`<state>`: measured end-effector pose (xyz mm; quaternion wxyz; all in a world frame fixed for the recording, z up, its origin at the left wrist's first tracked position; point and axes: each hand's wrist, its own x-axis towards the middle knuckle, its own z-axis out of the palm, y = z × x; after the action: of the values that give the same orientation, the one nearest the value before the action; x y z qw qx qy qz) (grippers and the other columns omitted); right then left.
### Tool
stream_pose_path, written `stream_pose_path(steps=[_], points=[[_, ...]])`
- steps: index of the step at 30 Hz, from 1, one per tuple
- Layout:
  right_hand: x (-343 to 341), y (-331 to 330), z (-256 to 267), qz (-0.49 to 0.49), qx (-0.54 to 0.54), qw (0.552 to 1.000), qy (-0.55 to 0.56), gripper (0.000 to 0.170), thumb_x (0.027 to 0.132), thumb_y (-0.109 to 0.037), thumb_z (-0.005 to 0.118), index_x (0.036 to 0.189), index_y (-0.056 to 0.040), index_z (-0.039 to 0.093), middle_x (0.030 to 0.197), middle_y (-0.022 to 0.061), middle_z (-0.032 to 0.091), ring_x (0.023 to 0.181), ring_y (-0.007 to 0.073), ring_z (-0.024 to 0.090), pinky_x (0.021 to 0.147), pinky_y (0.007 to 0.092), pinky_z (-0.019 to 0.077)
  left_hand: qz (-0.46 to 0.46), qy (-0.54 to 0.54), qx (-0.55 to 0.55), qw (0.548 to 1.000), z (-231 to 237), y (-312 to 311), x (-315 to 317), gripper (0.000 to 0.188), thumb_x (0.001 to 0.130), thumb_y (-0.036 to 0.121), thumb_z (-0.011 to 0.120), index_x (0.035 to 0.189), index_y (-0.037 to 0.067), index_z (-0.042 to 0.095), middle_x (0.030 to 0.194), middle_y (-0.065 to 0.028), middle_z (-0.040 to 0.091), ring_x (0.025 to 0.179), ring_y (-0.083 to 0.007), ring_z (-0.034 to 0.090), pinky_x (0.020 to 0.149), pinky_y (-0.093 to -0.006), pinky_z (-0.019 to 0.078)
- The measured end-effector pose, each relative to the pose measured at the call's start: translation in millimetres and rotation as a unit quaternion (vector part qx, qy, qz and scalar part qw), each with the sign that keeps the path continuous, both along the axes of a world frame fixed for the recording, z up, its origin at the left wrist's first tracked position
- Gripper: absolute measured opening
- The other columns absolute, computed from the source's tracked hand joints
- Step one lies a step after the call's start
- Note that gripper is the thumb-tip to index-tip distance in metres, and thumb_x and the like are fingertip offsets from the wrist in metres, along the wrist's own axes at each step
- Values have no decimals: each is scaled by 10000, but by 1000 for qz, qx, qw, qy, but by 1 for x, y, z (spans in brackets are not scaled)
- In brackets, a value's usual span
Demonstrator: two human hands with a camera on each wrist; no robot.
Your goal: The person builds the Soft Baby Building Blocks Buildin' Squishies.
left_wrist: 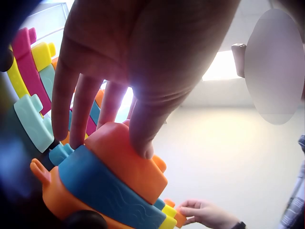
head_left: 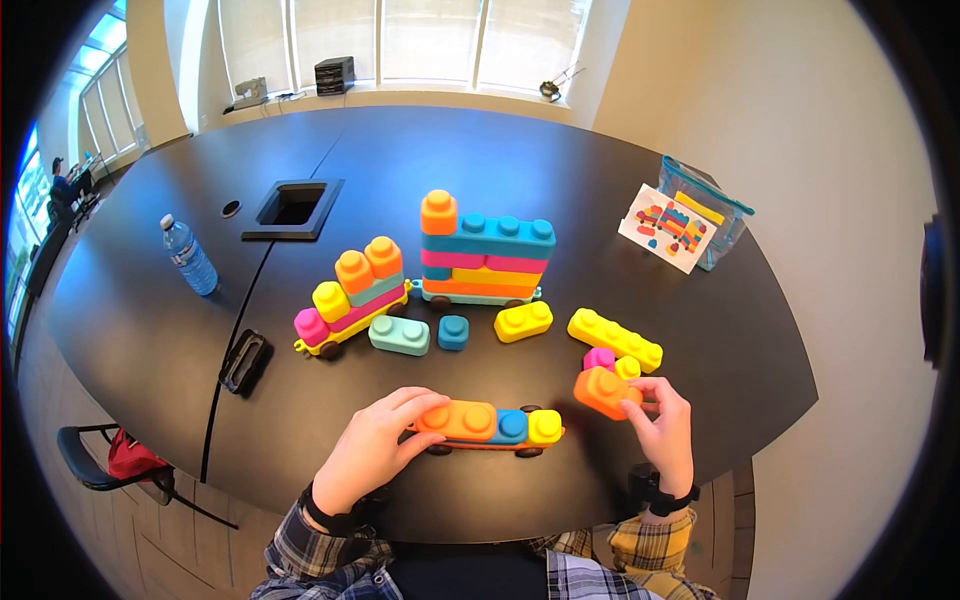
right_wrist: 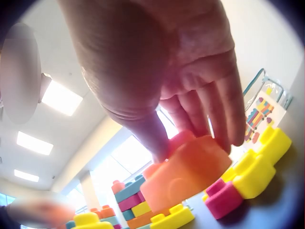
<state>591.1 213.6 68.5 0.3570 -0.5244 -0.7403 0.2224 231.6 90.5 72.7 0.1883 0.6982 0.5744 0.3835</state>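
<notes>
My left hand (head_left: 382, 440) holds the long orange brick (head_left: 462, 421) atop a small wheeled toy car, thumb on the near side and fingers on the far side. Beneath that brick are a blue layer (left_wrist: 107, 183) and the car's orange base (left_wrist: 57, 194). A small blue brick (head_left: 512, 427) and a yellow brick (head_left: 545, 426) sit at the car's right end. Raised off the table, a two-stud orange brick (head_left: 600, 392) is pinched between thumb and fingers of my right hand (head_left: 665, 430). Under it lie a magenta brick (right_wrist: 223, 198) and a yellow brick (head_left: 627, 368).
Behind stand two built wagons, a taller one (head_left: 485, 262) and a stepped one (head_left: 357, 297). Loose mint (head_left: 399, 335), blue (head_left: 453, 332) and yellow bricks (head_left: 523, 321) lie before them, a long yellow brick (head_left: 615, 340) rightward. A bottle (head_left: 189, 256), picture card (head_left: 667, 228) and clear bag (head_left: 728, 238) stand farther out.
</notes>
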Motion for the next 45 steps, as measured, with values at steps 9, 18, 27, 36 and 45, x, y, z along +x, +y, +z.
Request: stream_pose_path(steps=[9, 18, 27, 36, 45], points=[[-51, -4, 8, 257, -10, 966, 33, 310, 902, -122, 809, 1145, 8, 669, 1144, 150, 748, 1055, 312, 742, 947, 365, 573, 4, 1, -6, 1000, -2, -1, 0, 409, 882, 140, 809, 1265, 89, 674, 1220, -100, 699, 1053, -347, 704, 902, -408, 592], [-71, -3, 8, 285, -69, 956, 2, 294, 960, -180, 759, 1181, -10, 666, 1121, 157, 731, 967, 349, 720, 872, 383, 566, 8, -6, -15, 1000, -1, -1, 2, 400, 879, 146, 815, 1248, 86, 676, 1206, -101, 702, 1056, -347, 702, 902, -409, 590], [-74, -1, 1, 323, -29, 946, 1, 330, 991, -182, 723, 1297, -64, 687, 1140, 145, 727, 954, 333, 707, 841, 379, 568, 13, 15, -17, 1000, 1, -2, 3, 436, 853, 93, 837, 1250, 43, 664, 1221, -135, 701, 1103, -344, 703, 926, -397, 608], [-76, -9, -1, 300, -67, 951, -25, 373, 992, -148, 700, 1356, -83, 657, 1188, 136, 680, 1004, 315, 681, 889, 372, 553, 28, 14, -4, 1000, -2, -4, 2, 403, 880, 163, 817, 1248, 84, 673, 1181, -95, 699, 1048, -340, 706, 889, -413, 591], [-73, -17, 6, 260, 20, 965, -29, 384, 1005, -236, 705, 1356, -99, 631, 1237, 138, 669, 1048, 363, 680, 882, 413, 560, 32, 22, -16, 999, -2, -4, -1, 396, 892, 176, 807, 1253, 89, 672, 1178, -89, 699, 1042, -340, 706, 880, -410, 587]])
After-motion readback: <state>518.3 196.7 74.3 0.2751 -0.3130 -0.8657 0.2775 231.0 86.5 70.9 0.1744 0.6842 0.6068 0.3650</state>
